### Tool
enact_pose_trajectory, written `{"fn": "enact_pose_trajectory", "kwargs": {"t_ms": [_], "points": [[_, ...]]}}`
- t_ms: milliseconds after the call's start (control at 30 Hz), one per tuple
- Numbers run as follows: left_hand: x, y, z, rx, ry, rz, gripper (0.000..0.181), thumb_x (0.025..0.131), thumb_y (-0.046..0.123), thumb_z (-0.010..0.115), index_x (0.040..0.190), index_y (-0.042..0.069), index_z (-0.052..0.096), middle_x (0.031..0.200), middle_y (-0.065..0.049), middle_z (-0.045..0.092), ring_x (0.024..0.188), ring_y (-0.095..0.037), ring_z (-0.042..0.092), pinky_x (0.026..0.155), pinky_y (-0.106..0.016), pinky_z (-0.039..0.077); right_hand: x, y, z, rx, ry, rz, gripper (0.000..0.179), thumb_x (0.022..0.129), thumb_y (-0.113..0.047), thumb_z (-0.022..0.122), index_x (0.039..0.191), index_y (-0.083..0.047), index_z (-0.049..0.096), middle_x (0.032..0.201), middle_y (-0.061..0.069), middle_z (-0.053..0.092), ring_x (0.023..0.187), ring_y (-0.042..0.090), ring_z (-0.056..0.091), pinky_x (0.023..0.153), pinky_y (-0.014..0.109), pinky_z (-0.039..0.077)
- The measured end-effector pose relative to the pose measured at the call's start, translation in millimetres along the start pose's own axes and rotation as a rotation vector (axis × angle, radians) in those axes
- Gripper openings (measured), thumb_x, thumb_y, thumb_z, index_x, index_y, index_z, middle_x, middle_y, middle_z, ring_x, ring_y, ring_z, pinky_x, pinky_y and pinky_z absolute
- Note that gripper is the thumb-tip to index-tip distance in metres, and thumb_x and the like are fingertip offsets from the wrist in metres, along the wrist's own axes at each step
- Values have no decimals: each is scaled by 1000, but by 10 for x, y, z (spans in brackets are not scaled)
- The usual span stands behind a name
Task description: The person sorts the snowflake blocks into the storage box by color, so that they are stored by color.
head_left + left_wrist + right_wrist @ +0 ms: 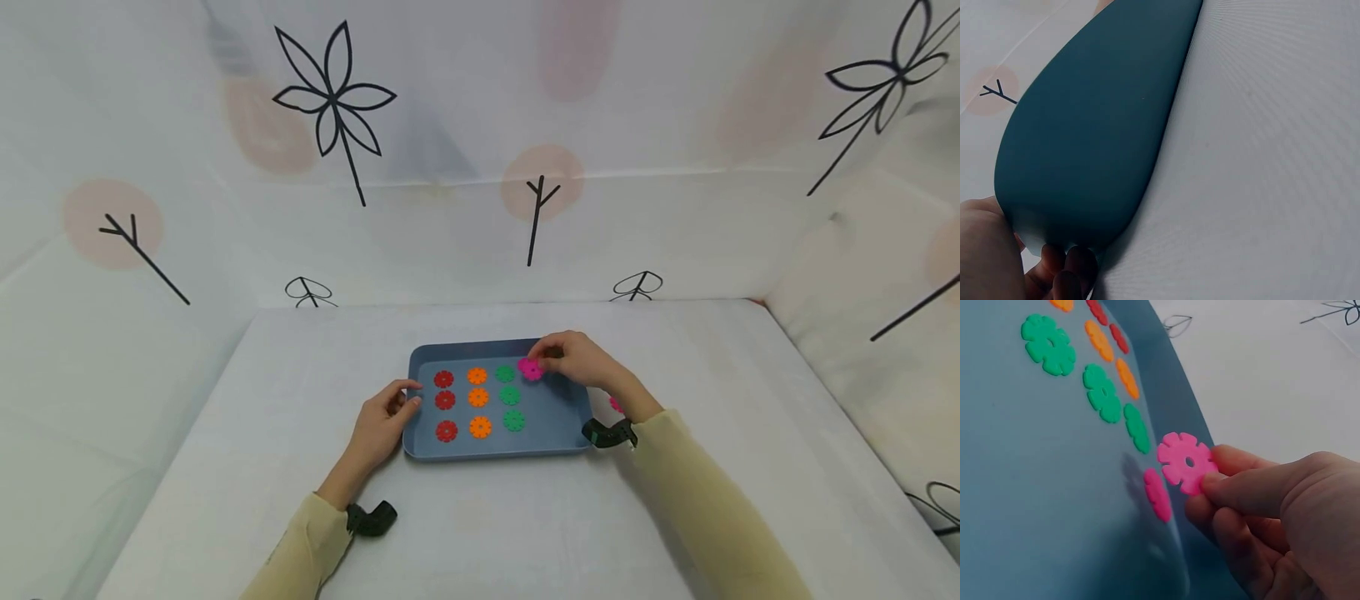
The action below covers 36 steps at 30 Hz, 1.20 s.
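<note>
A blue-grey tray [555, 421] lies on the white table with toothed plastic discs in columns: three red discs [445, 401], three orange discs [478, 397] and three green discs [510, 396]. At the tray's left end, my left hand [377, 423] grips the rim, thumb and fingers about it; the left wrist view shows the tray's side [1085, 125]. Over the far right part, my right hand [581, 360] pinches a pink disc [1175, 459] between thumb and fingers. Just beneath it in the right wrist view, another pink disc [1158, 495] sits on the tray.
Beside the tray's right edge, a further pink disc [616, 404] shows on the table, partly hidden by my right wrist. Patterned white cloth [435, 242] hangs behind and at both sides of the table.
</note>
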<state>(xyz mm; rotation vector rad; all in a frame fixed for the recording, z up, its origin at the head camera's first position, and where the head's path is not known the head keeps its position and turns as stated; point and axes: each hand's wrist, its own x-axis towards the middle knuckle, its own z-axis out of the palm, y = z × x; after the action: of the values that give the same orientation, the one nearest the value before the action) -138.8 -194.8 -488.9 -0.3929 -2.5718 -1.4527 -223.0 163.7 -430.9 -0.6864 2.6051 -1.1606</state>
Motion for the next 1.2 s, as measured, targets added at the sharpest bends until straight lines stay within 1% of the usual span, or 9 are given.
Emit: {"fn": "enact_pose_trajectory", "kwargs": {"t_ms": [233,467,700,1000,1200], "points": [[1,-7,6,11,3,-7,21,99,23,65,117,14,69,80,2,53,61,-13,45,56,-27,36,23,-12,-1,-72,-52,-8,15,95,-6,64,106,-10,73,101,2,68,90,22,56,82,38,46],[7,-16,10,5,9,2,21,98,22,65,117,13,69,80,2,53,61,-12,45,56,-26,36,44,-27,-9,-77,-80,-10,15,94,-6,65,105,-11,74,99,0,69,88,21,57,81,38,46],[0,-1,2,-13,2,-10,21,98,23,65,116,13,69,80,1,53,61,-13,45,57,-26,35,52,-42,-10,-95,-110,9,14,93,-6,66,103,-12,74,96,-1,68,86,20,56,79,37,45],[1,-13,13,-7,11,-7,20,98,22,66,116,14,69,79,2,52,60,-13,45,55,-26,35,70,-55,-3,-114,-122,57,12,92,-7,69,99,-13,76,92,-3,69,86,20,56,79,37,46],[-3,4,4,-2,1,-11,20,99,22,64,116,14,69,79,2,53,61,-13,45,56,-27,35,77,-54,33,-157,-115,61,10,91,-8,70,97,-14,76,89,-3,68,83,18,56,78,36,46]]}}
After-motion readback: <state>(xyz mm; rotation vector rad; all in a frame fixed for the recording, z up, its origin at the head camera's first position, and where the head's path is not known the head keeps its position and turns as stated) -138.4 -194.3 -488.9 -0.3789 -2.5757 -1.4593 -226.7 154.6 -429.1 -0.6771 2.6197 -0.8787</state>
